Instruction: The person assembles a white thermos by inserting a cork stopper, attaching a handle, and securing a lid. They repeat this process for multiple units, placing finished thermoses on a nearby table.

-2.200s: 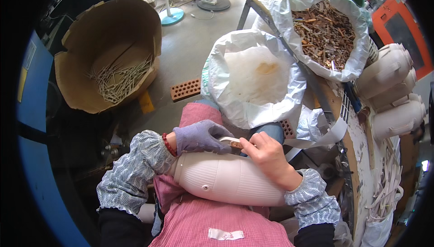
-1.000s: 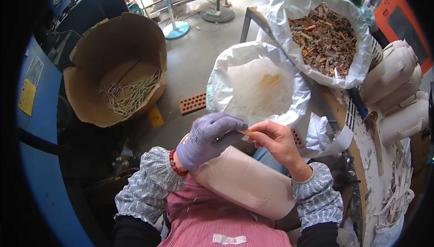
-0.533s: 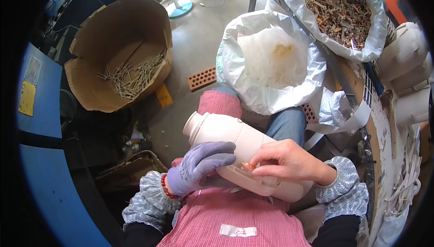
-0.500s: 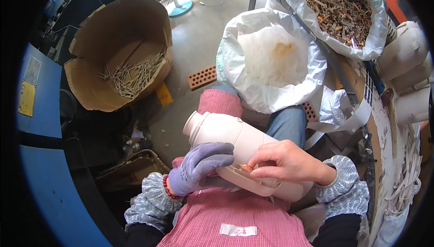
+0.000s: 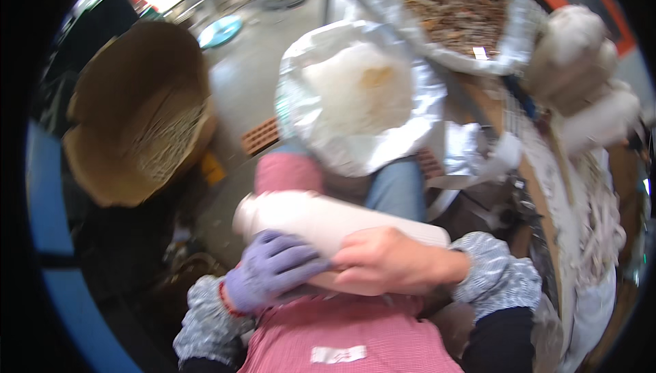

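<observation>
A pale pink plastic jug body (image 5: 342, 214) lies on its side across my lap, its neck end to the left. My left hand (image 5: 277, 267), in a purple knit glove, curls its fingers over the near side of the jug and grips it there. Bare and closed, my right hand (image 5: 379, 260) presses against the jug's near side, right beside the gloved fingertips. Whatever its fingers pinch is hidden and blurred. Both hands cover most of the jug's handle side.
Beyond my knees stands a white sack (image 5: 290, 93) with a stained pale inside. Another sack (image 5: 514, 48) behind it holds brown scraps. At left is a cardboard box (image 5: 102, 76) with thin sticks inside. A perforated brick (image 5: 260, 135) lies between. More pale jugs (image 5: 574, 59) are stacked at right.
The whole view has swung, so the surroundings sit further left and blur. My right hand's fingers have moved against the glove; the small orange-brown piece they pinched is now out of sight.
</observation>
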Motion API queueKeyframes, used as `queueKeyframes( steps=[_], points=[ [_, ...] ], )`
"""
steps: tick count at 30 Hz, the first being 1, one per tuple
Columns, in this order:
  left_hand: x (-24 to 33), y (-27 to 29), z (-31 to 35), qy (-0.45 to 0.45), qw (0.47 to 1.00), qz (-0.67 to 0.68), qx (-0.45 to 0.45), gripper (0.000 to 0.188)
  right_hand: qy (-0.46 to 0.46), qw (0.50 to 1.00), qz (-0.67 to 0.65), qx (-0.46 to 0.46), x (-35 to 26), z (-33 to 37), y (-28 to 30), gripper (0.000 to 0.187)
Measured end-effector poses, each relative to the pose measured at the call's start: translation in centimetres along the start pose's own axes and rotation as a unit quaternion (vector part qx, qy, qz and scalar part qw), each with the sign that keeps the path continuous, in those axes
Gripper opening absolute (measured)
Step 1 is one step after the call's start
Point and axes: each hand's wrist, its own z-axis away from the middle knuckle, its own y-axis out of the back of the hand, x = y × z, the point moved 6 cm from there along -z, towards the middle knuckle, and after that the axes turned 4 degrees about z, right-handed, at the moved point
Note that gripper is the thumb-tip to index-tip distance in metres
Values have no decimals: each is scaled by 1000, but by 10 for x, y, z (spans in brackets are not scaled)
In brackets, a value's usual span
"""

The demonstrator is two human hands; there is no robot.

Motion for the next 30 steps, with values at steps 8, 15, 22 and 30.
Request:
queueKeyframes(
  steps=[8,15,22,30],
  points=[
    [-32,6,-69,89,995,35,-26,53,-71,982,86,152,28,83,70,40],
    [-89,-69,-131,196,904,367,100,30,-237,885,-301,265,126,181,174,25],
    [-137,-109,-284,73,978,186,57,22,-565,627,408,348,254,359,305,61],
    [-183,-128,-317,151,976,150,-42,27,-311,803,267,434,136,233,292,42]
  ],
)
